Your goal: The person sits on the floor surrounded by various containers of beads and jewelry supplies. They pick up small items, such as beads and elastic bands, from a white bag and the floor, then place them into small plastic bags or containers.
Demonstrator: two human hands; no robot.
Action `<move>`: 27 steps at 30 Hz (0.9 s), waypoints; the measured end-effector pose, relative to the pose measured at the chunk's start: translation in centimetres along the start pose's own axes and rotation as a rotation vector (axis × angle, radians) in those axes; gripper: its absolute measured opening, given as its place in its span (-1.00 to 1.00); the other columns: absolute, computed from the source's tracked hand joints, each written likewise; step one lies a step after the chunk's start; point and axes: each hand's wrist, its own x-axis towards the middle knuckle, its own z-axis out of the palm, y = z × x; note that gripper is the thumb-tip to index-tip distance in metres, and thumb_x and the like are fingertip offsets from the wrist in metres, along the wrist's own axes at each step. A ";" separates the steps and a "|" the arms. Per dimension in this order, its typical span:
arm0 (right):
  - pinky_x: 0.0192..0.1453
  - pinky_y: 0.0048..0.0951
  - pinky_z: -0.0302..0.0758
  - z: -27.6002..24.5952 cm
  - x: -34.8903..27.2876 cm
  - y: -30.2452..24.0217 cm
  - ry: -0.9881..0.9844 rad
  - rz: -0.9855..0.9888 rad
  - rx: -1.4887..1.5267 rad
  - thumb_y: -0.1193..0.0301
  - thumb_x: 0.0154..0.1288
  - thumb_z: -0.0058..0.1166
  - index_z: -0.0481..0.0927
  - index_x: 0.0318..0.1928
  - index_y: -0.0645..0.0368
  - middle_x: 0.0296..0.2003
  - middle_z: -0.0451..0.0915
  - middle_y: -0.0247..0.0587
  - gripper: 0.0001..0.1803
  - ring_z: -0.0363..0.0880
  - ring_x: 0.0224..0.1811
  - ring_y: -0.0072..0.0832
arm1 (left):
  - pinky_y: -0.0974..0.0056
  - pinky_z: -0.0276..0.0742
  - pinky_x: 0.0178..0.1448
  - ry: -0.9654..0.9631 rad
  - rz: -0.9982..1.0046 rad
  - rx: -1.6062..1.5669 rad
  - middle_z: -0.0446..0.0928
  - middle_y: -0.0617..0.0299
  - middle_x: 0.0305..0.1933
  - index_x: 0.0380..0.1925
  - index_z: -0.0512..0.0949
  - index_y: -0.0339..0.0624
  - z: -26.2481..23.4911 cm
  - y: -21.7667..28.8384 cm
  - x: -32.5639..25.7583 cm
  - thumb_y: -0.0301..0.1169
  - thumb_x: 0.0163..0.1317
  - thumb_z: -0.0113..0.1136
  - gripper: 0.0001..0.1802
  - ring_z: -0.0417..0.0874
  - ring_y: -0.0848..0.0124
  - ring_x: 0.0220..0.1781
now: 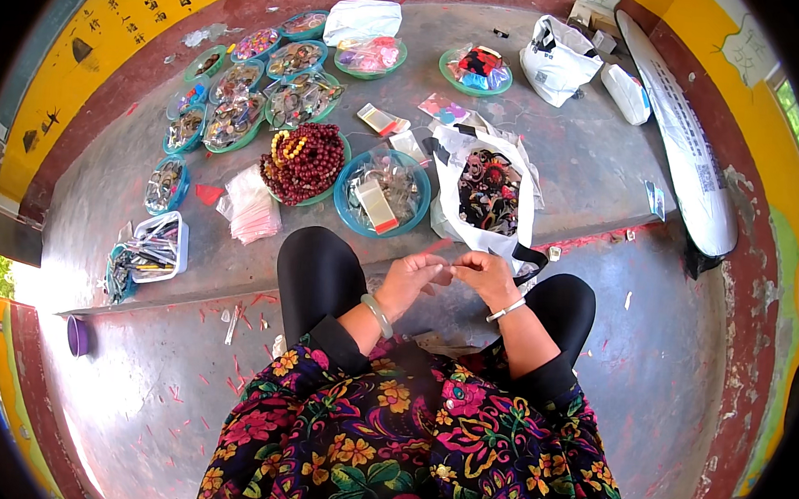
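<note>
My left hand [407,281] and my right hand [486,279] meet in front of my knees, fingertips pinched together. What they hold between them is too small to make out. A thin reddish strip [437,246] shows just above the left fingers; whether it is held I cannot tell. Just beyond my right hand stands a white bag [453,198], its mouth open on dark hair ties and trinkets [490,191]. Past my left hand sits a blue basin [342,200] of small plastic-wrapped pieces, with a red-and-white card box [376,206] lying on top.
Dark red bead strings [305,181] fill a green basin, beside clear plastic bags [254,206]. Several trinket basins [233,119] crowd the left back. A white tray of pens [182,253] lies left. Another white bag [557,62] and a long white wrapped bundle [677,129] are right.
</note>
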 end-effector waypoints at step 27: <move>-0.46 -0.65 0.34 -0.2 -0.2 0.3 -0.032 0.003 0.236 0.60 -0.09 0.26 0.57 -0.55 0.33 -0.61 0.55 -0.30 -0.90 0.42 -0.57 -0.67 | 0.47 0.40 -0.19 -0.022 0.143 -0.107 0.46 0.28 -0.09 -0.09 0.41 -0.12 0.5 1.1 -0.3 -0.51 0.13 0.10 -0.69 0.46 0.55 -0.11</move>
